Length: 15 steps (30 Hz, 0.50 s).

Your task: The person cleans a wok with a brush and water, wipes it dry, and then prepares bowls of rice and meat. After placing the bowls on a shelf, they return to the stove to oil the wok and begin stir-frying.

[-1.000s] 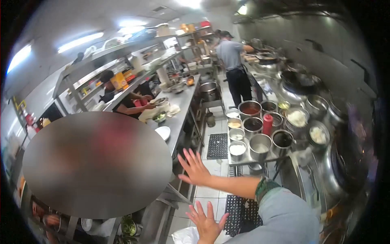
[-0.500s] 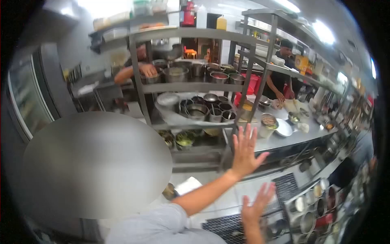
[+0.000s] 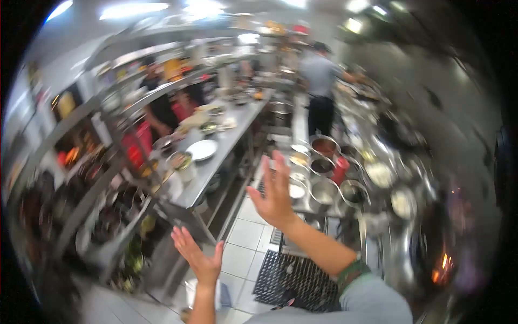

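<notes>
Both my hands are raised in the air before me, touching nothing. My left hand (image 3: 200,260) has its fingers stretched and its thumb apart, over the tiled floor near the end of a steel counter (image 3: 226,143). Farther up and to the right is my right hand (image 3: 276,195), also spread open, with a dark green band (image 3: 352,274) at the sleeve edge. Beyond its fingers stand several metal pots (image 3: 325,190) with sauces and other contents. A red container (image 3: 340,169) sits among them.
Metal shelving (image 3: 75,208) with pots and trays stands at left. A white plate (image 3: 202,149) lies on the counter. One person (image 3: 319,81) in grey works at the right-hand line; another (image 3: 157,105) is behind the counter. A black mat (image 3: 294,281) covers some floor. Flame (image 3: 443,264) shows at right.
My view has swung to the right, bringing the pots, the grey-clad person and the flame into sight. Both hands have stayed raised and open, now lying farther left in view.
</notes>
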Each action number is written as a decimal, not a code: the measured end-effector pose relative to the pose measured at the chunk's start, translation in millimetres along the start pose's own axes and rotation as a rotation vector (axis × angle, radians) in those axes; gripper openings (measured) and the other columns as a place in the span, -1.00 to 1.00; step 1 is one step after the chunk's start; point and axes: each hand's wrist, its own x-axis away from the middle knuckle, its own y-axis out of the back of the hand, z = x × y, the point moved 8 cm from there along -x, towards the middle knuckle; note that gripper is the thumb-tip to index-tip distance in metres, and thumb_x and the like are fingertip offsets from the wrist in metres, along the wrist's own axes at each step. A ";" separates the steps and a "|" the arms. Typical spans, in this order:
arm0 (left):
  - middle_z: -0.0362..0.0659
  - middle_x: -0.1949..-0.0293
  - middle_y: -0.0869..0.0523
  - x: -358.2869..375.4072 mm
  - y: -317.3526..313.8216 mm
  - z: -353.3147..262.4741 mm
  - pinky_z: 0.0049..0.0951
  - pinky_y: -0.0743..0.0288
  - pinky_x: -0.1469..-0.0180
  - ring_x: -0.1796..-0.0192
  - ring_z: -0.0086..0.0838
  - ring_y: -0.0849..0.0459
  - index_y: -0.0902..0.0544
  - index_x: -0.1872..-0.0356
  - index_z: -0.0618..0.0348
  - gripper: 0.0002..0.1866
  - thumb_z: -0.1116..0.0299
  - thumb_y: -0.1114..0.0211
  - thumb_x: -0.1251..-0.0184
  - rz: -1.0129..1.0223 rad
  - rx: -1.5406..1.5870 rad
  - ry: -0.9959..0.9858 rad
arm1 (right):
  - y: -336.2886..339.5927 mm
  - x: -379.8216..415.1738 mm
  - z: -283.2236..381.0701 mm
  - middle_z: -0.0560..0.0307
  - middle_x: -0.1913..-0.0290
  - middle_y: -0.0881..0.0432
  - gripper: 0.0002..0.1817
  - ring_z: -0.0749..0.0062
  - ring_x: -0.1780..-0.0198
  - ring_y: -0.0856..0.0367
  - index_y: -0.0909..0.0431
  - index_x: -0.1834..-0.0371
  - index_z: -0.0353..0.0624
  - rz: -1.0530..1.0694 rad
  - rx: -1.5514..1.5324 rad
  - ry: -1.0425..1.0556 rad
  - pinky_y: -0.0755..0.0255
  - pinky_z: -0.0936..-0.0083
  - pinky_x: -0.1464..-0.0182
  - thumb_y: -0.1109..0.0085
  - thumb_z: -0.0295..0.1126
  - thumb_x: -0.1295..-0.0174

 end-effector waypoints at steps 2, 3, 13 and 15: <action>0.14 -0.63 0.06 -22.1 9.5 27.7 0.15 0.32 -0.58 -0.65 0.12 0.20 0.02 -0.61 0.23 0.17 -0.02 -0.52 -0.12 -0.066 -0.104 0.063 | 0.2 16.5 18.2 -0.37 -0.58 -0.04 -0.06 -0.31 -0.59 -0.02 -0.06 -0.62 -0.21 0.020 -0.096 0.070 0.04 -0.15 -0.52 -0.36 -0.22 -0.22; 0.12 -0.63 0.07 -35.1 20.4 39.7 0.13 0.35 -0.59 -0.66 0.10 0.22 0.02 -0.61 0.22 0.16 -0.08 -0.48 -0.15 -0.091 -0.150 0.113 | 0.8 33.1 25.9 -0.40 -0.55 -0.09 -0.09 -0.32 -0.59 -0.01 -0.11 -0.60 -0.22 0.114 -0.159 0.019 0.05 -0.10 -0.55 -0.35 -0.29 -0.20; 0.16 -0.61 0.01 -55.9 84.0 30.0 0.00 0.16 -0.60 -0.65 0.05 0.12 -0.05 -0.59 0.26 0.11 0.05 -0.54 -0.15 -0.193 0.142 -0.128 | 46.7 257.7 49.0 -0.38 -0.57 -0.08 -0.21 -0.23 -0.60 -0.01 -0.14 -0.53 -0.41 0.310 -0.066 -0.659 0.15 0.02 -0.60 -0.21 -0.39 -0.25; 0.17 -0.61 0.03 9.1 45.8 -11.7 -0.06 0.06 -0.60 -0.65 0.03 0.11 -0.05 -0.58 0.28 0.14 0.19 -0.62 -0.07 -0.029 0.278 -0.143 | 91.3 260.2 32.7 -0.38 -0.43 -0.29 -0.20 -0.26 -0.48 -0.19 -0.25 -0.42 -0.43 0.344 0.143 -0.594 -0.03 -0.06 -0.52 -0.35 -0.41 -0.11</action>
